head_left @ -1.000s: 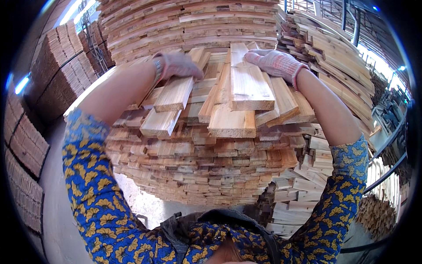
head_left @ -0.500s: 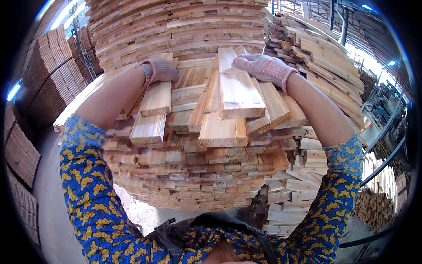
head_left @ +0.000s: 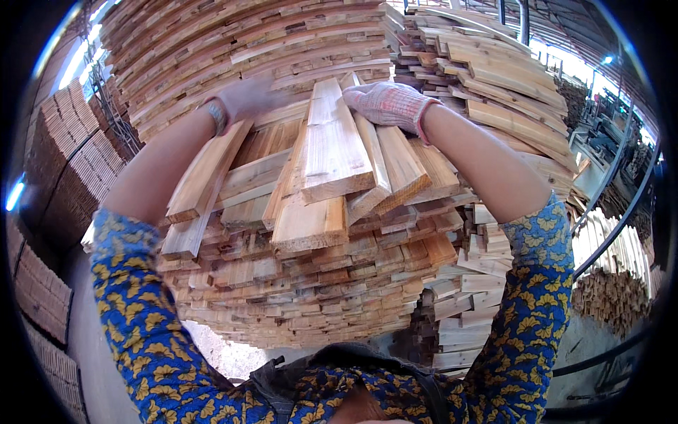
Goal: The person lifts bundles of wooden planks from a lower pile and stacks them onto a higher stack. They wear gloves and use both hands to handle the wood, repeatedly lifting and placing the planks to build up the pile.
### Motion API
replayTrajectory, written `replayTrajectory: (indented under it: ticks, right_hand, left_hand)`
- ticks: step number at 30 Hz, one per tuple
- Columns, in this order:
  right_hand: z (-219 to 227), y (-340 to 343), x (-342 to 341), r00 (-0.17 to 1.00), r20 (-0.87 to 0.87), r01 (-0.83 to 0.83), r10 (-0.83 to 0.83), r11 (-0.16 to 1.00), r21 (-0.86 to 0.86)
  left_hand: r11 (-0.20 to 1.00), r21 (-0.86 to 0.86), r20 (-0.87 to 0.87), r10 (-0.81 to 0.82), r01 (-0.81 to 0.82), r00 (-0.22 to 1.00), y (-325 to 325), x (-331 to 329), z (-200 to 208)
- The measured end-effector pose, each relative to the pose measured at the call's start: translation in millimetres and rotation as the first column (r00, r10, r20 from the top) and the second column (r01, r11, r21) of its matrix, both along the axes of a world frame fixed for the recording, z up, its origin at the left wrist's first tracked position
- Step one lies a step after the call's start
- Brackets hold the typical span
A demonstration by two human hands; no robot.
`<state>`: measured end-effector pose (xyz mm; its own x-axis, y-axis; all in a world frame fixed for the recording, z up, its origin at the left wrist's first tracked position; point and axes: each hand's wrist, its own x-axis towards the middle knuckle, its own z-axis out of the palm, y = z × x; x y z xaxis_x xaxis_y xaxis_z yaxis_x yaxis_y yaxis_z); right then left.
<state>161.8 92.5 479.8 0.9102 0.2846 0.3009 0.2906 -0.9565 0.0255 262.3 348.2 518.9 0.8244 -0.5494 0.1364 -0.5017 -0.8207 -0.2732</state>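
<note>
Lifting boards (head_left: 332, 152) higher than before

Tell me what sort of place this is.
Probably a timber yard or sawmill shed. Cut wooden boards are piled into a tall stack in front, where the gloved left hand and right hand rest on them. More board stacks stand around under a roof.

**Pale timber, blue and yellow sleeves**

I see pale yellow-tan boards (head_left: 332, 152) with faint grain, over a stack of planks (head_left: 296, 297) in tan and reddish brown. My right glove (head_left: 390, 104) is white flecked with pink. My sleeves (head_left: 141, 318) are deep blue with a yellow leaf print.
</note>
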Motion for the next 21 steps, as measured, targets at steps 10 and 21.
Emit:
replayTrajectory:
  ticks: [10, 21]
  right_hand:
    - [-6.4, -14.3, 15.8, 0.960, 0.108, -0.258, 0.260, 0.966, -0.029]
    - [-26.3, -53.3, 30.9, 0.884, 0.220, -0.371, 0.412, 0.906, -0.205]
  left_hand:
    - [0.409, -0.790, -0.612, -0.571, -0.457, 0.547, -82.6, -4.3, -46.5]
    - [0.348, -0.728, -0.686, -0.371, -0.591, 0.626, -4.4, 11.6, -42.3]
